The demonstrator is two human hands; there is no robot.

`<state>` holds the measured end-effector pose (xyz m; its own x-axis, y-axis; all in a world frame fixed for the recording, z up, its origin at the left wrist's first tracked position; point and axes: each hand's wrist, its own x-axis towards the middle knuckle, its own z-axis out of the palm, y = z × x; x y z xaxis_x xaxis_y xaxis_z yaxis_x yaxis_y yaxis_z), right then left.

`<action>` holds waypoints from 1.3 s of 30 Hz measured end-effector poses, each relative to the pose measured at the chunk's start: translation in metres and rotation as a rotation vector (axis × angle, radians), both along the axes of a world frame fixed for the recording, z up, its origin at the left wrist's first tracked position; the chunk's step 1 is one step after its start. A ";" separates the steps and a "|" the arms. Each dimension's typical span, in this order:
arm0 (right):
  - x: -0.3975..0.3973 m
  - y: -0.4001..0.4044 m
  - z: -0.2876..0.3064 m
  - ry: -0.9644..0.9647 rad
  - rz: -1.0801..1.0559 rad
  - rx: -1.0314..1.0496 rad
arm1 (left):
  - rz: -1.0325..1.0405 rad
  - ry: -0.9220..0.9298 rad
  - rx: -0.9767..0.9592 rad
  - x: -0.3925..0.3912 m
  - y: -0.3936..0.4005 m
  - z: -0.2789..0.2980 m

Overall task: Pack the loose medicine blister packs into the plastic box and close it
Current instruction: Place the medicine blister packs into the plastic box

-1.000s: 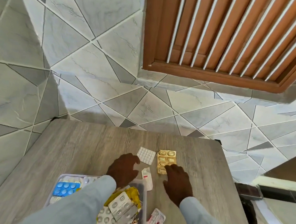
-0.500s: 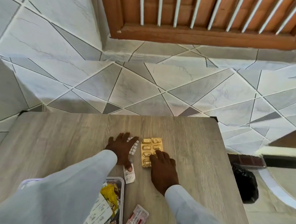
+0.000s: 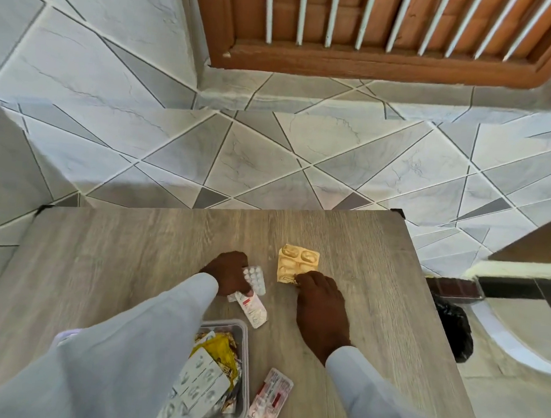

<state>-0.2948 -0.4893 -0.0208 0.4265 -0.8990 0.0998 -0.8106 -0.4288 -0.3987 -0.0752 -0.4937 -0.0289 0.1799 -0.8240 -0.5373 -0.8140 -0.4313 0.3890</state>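
Observation:
My left hand (image 3: 229, 272) is closed on a white blister pack (image 3: 255, 278) of small round pills, tilted up off the wooden table (image 3: 118, 246). A narrow white and red strip (image 3: 251, 308) lies under its fingertips. My right hand (image 3: 321, 308) rests on the table with its fingertips pinching the near edge of a gold blister pack (image 3: 297, 263). The clear plastic box (image 3: 246, 353) stands open at the near edge, partly hidden by my left sleeve, with silver and yellow packs inside. A pink and white blister pack (image 3: 269, 399) lies just right of the box.
The table's far edge meets a grey tiled wall under a brown wooden window frame (image 3: 375, 65). Off the right edge of the table there is a black bag (image 3: 453, 329) on the floor beside a white curved object.
My left hand has closed around the white pill pack and tipped it up. My right hand slid back to the near edge of the gold pack. The view shifted slightly.

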 end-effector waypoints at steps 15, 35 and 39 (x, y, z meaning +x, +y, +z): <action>0.017 0.114 0.063 -0.375 0.012 -0.074 | 0.155 0.571 -0.182 0.052 0.172 0.054; 0.052 0.179 0.080 -0.963 -0.251 1.057 | 0.315 0.888 -0.191 0.046 0.218 0.061; 0.053 0.160 0.071 -1.059 -0.382 1.253 | 0.320 0.760 -0.264 0.043 0.216 0.053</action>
<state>-0.2415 -0.3294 0.0506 0.3990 -0.6697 -0.6263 0.0433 0.6961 -0.7167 -0.0321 -0.2776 0.0244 0.0936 -0.9099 -0.4042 -0.1475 -0.4142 0.8981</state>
